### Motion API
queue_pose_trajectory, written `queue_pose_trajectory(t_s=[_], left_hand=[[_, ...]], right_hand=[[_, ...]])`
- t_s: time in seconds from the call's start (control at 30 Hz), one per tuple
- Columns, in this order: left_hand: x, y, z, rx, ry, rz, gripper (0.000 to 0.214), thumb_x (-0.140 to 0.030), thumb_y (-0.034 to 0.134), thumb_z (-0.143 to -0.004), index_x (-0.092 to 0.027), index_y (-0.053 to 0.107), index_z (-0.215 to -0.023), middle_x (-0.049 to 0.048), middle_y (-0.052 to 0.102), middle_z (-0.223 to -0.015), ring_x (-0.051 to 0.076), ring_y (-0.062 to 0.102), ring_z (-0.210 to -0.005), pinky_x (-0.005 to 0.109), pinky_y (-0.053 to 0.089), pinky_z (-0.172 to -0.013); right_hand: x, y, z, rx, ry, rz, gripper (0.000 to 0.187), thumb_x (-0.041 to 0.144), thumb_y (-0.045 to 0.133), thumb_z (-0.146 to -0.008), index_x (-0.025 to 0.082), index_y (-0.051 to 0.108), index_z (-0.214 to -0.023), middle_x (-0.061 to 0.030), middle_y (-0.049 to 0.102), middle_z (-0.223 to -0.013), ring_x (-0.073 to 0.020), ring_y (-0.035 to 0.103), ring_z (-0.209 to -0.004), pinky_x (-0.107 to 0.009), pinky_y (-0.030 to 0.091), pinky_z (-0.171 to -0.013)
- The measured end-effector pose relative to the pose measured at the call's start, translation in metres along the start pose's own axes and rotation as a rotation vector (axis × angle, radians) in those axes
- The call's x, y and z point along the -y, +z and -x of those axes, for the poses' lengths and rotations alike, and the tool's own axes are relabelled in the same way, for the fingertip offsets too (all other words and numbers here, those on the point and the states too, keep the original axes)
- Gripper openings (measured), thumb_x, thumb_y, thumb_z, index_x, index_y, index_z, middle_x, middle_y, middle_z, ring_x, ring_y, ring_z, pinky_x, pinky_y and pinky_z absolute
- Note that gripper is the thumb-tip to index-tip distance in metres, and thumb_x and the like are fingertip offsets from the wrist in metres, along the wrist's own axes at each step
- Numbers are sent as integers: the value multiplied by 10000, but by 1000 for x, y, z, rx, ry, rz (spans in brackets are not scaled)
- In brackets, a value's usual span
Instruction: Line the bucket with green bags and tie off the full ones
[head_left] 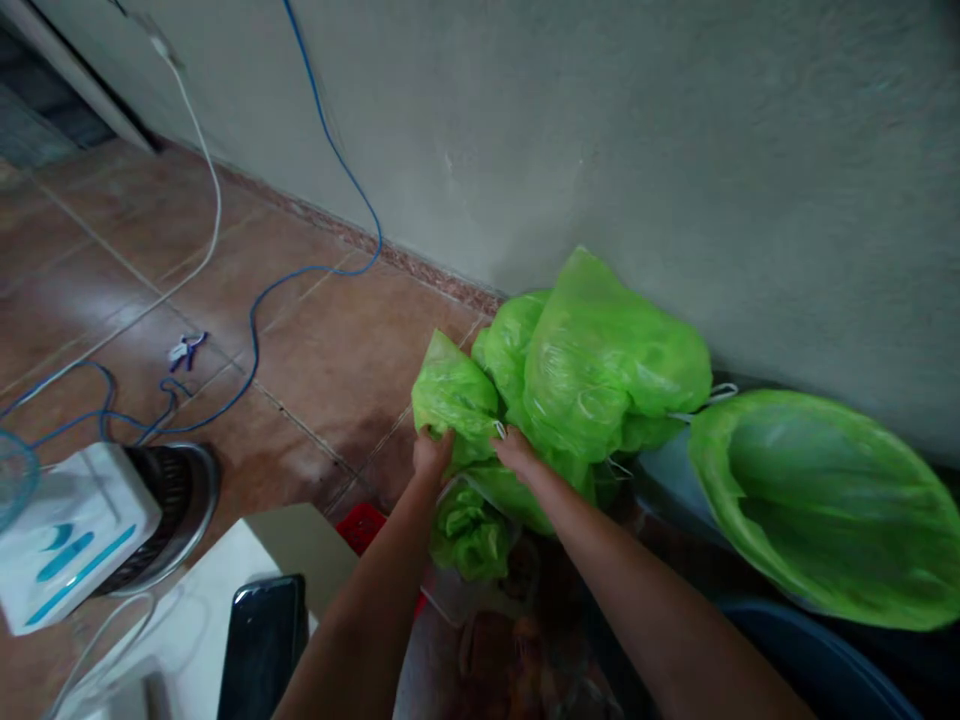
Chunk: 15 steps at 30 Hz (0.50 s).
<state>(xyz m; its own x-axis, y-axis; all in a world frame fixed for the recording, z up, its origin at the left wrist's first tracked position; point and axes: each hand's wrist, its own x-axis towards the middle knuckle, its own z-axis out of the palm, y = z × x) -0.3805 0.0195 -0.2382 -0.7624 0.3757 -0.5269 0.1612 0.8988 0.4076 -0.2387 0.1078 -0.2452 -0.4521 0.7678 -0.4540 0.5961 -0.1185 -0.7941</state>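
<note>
The left forearm (pixel 379 585) slants toward 1 o'clock, the right forearm (pixel 622 560) between 10 and 11; the left hand (pixel 433 453) is curled, the right hand (pixel 514 449) pinching, near each other.

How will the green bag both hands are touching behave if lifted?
The bag will probably flop and sag, its thin film being creased. It may slip a little, given its sheen. Weight is uncertain: its contents are hidden.
</note>
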Motion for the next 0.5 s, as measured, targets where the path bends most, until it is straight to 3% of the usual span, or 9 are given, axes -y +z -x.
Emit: queue_pose_trajectory(t_s=[0.07, 0.17, 0.27, 0.37, 0.5], left_hand=[[2, -4, 2, -16, -28, 13, 677, -488, 537, -869, -123, 414, -1425, 197, 629, -1297, 284, 618, -1188, 322, 497, -915], [9, -10, 9, -33, -47, 25, 650, -499, 510, -883, -138, 418, -1416, 188, 629, -1297, 279, 620, -1184, 319, 502, -904], [12, -14, 20, -61, -64, 63, 616, -486, 509, -883, -125, 453, -1379, 193, 634, -1280, 281, 625, -1169, 324, 501, -910], [6, -17, 33, -102, -76, 85, 617, -450, 493, -891, -110, 422, -1400, 213, 588, -1333, 291, 590, -1217, 344, 482, -954], [-12, -25, 52, -126, -104, 96, 653, -393, 539, -866, -78, 392, -1419, 260, 545, -1360, 336, 555, -1254, 399, 477, -974]], right_hand=[[17, -5, 18, -52, 12, 151, 329, 186, 589, -800, 114, 599, -1120, -147, 683, -1033, -231, 642, -964, -318, 476, -848], [36, -7, 63, -104, -160, 372, 403, 206, 510, -877, 112, 528, -1269, -186, 595, -1266, -246, 586, -1136, -328, 438, -947], [31, 4, 113, 105, -217, 530, 315, 215, 515, -882, 159, 595, -1181, -150, 654, -1164, -267, 621, -1082, -358, 457, -921], [8, 24, 142, 299, -78, 634, 314, 113, 604, -791, 127, 655, -1100, -188, 682, -1098, -309, 675, -970, -389, 493, -826], [-8, 29, 147, 327, -60, 529, 194, 3, 565, -739, 115, 712, -799, -157, 730, -833, -298, 707, -845, -372, 501, -768]])
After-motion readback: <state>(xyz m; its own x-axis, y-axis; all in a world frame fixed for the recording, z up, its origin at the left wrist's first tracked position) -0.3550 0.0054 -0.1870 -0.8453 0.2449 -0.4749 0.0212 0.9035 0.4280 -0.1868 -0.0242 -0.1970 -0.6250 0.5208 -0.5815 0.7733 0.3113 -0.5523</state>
